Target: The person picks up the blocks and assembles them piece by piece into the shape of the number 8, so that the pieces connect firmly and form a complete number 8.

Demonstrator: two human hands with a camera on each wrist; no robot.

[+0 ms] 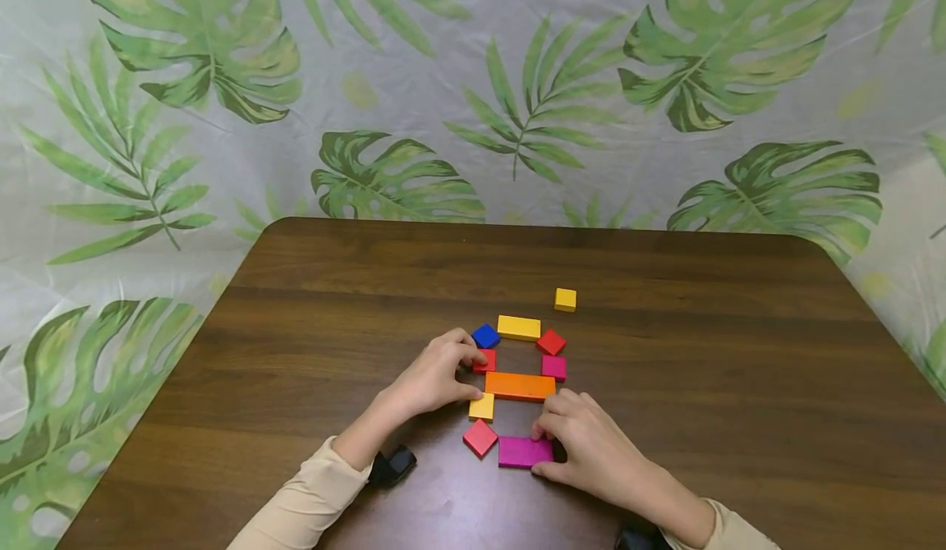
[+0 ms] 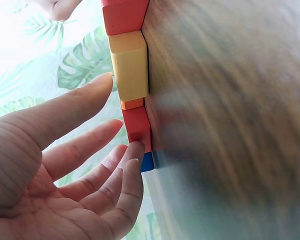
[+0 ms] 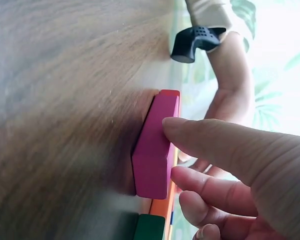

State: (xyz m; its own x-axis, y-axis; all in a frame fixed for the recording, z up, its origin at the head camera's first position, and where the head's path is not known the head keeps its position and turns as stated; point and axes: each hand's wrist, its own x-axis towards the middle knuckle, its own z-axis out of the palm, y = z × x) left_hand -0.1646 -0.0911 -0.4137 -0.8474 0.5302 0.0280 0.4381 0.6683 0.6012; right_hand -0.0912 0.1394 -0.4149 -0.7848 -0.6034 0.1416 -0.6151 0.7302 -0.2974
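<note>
My left hand (image 1: 434,376) lies at the left side of a block outline, its fingers loosely bent. Its fingertips touch a small red block (image 2: 138,125), and its thumb is at the top of a yellow block (image 2: 130,67). With thumb and index finger, my right hand (image 1: 594,447) pinches a magenta rectangular block (image 1: 521,451) at the near side of the outline. A green block (image 3: 150,227), hidden by that hand in the head view, sits beside the magenta one. Between the hands runs a long orange block (image 1: 520,386).
A tilted red block (image 1: 480,438) touches the magenta block's left corner. Farther up are a blue block (image 1: 485,336), a long yellow block (image 1: 519,327), a tilted red one (image 1: 551,342) and a pink one (image 1: 553,368). One yellow block (image 1: 565,300) stands apart on the brown table (image 1: 332,304).
</note>
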